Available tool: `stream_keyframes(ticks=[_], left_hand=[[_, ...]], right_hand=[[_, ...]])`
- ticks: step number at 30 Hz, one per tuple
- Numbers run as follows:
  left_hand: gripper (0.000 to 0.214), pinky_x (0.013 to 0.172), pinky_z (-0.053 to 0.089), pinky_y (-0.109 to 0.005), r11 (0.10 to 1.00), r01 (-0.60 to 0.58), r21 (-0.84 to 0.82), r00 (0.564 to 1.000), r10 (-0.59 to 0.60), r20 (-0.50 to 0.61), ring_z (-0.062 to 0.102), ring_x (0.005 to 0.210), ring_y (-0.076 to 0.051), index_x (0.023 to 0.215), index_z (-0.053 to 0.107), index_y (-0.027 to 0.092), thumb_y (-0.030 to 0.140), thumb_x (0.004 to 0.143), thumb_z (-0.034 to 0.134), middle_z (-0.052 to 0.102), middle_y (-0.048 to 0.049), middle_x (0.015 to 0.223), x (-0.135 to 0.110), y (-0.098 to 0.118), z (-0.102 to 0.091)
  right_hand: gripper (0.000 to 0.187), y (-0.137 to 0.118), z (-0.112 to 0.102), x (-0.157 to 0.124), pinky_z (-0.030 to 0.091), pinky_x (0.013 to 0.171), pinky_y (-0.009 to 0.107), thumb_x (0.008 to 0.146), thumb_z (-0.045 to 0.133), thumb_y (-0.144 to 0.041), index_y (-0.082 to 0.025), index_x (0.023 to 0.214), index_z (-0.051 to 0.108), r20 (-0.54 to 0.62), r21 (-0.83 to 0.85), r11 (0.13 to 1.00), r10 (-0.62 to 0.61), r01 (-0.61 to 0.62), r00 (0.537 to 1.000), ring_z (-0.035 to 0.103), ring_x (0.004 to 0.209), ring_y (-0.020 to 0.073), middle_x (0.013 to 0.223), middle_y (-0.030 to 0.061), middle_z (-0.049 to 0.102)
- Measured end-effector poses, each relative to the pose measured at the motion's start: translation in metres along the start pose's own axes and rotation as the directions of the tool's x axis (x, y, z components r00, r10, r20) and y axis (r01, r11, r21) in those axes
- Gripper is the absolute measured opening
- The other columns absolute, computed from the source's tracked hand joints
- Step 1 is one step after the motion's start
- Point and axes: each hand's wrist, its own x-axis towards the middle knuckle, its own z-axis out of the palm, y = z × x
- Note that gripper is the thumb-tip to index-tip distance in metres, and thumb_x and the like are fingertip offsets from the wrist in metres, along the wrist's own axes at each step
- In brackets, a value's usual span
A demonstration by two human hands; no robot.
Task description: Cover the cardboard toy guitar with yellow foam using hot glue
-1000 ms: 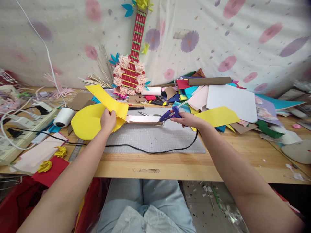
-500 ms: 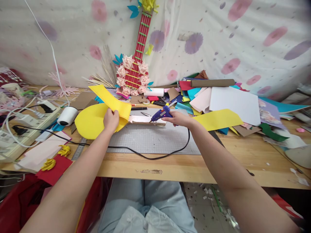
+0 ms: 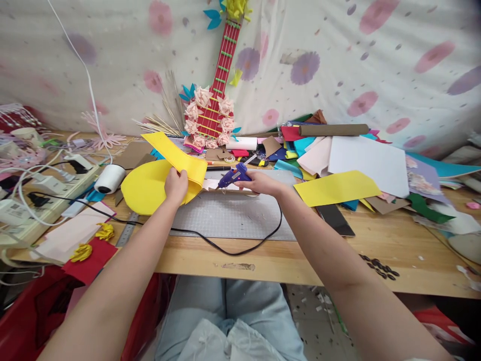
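My left hand grips a folded yellow strip at the edge of a rounded yellow piece. In my right hand is a blue hot glue gun, its tip pointing down and left. Beneath the gun lies a pale strip with a brown edge, which runs left to the yellow piece. This strip rests on a grey cutting mat. A black cord curves from the gun's side across the mat to the left.
A red paper guitar with pink flowers leans on the back curtain. Coloured sheets, with a yellow one in front, pile up at right. Small dark pieces lie near the front edge. A power strip stands at left.
My right hand has moved the glue gun left along the pale strip, closer to the yellow piece. The left hand keeps its grip. The whole view has shifted slightly.
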Motion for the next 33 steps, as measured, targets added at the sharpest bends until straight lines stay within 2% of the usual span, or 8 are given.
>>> stream_keyframes(ticks=[4,11,16,21,28,33], left_hand=[[0.016,0.077,0.045,-0.038,1.000,0.008,-0.004,1.000,-0.008,-0.005,0.059,0.096,-0.030,0.086,0.054,0.021,0.028,0.080,0.040,0.064,-0.0121,0.100,0.000,0.001,0.000],[0.017,0.078,0.045,-0.037,1.000,0.001,-0.002,1.000,-0.001,-0.008,0.059,0.098,-0.029,0.087,0.054,0.020,0.027,0.080,0.040,0.064,-0.0128,0.103,0.000,0.000,0.000],[0.018,0.077,0.046,-0.038,1.000,0.001,-0.004,1.000,-0.001,-0.005,0.059,0.097,-0.030,0.088,0.054,0.020,0.029,0.080,0.040,0.064,-0.0126,0.102,0.001,-0.001,0.000],[0.016,0.078,0.046,-0.038,1.000,0.016,0.006,1.000,-0.016,-0.005,0.059,0.096,-0.029,0.085,0.054,0.021,0.028,0.080,0.040,0.064,-0.0121,0.099,0.000,0.000,0.000],[0.016,0.078,0.045,-0.039,0.999,0.027,0.025,1.000,-0.027,0.004,0.059,0.095,-0.030,0.085,0.053,0.020,0.027,0.080,0.039,0.064,-0.0131,0.100,-0.001,0.004,-0.002],[0.013,0.078,0.045,-0.039,0.999,0.036,0.021,0.999,-0.036,-0.001,0.059,0.096,-0.030,0.082,0.052,0.021,0.027,0.080,0.040,0.064,-0.0120,0.099,-0.001,0.006,-0.002]], right_hand=[[0.031,-0.008,0.008,0.007,0.039,0.044,0.019,0.080,0.056,-0.049,-0.021,0.092,0.058,0.001,0.038,0.997,-0.062,0.062,0.998,0.048,0.052,0.0076,0.070,-0.0008,0.059],[0.031,-0.020,0.022,0.020,0.039,0.048,0.021,0.081,0.056,-0.047,-0.017,0.087,0.056,-0.011,-0.025,0.999,-0.047,0.047,0.999,0.049,0.056,0.0086,0.075,0.0016,0.060],[0.028,-0.023,0.019,0.016,0.039,0.047,0.022,0.080,0.058,-0.046,-0.018,0.086,0.055,-0.004,-0.017,0.999,-0.032,0.032,0.999,0.048,0.054,0.0092,0.071,0.0005,0.057],[0.030,-0.012,0.011,0.010,0.039,0.045,0.022,0.080,0.056,-0.050,-0.021,0.087,0.055,0.005,-0.032,0.999,-0.028,0.028,1.000,0.048,0.052,0.0093,0.071,-0.0003,0.056],[0.030,0.008,0.000,0.002,0.042,0.049,0.023,0.079,0.057,-0.049,-0.021,0.088,0.057,-0.029,-0.080,0.997,-0.009,0.007,1.000,0.051,0.053,0.0113,0.066,0.0002,0.056],[0.031,0.018,-0.008,-0.008,0.041,0.045,0.023,0.078,0.056,-0.053,-0.022,0.085,0.058,-0.029,-0.042,0.999,0.022,-0.023,0.999,0.051,0.052,0.0112,0.066,-0.0004,0.057]])
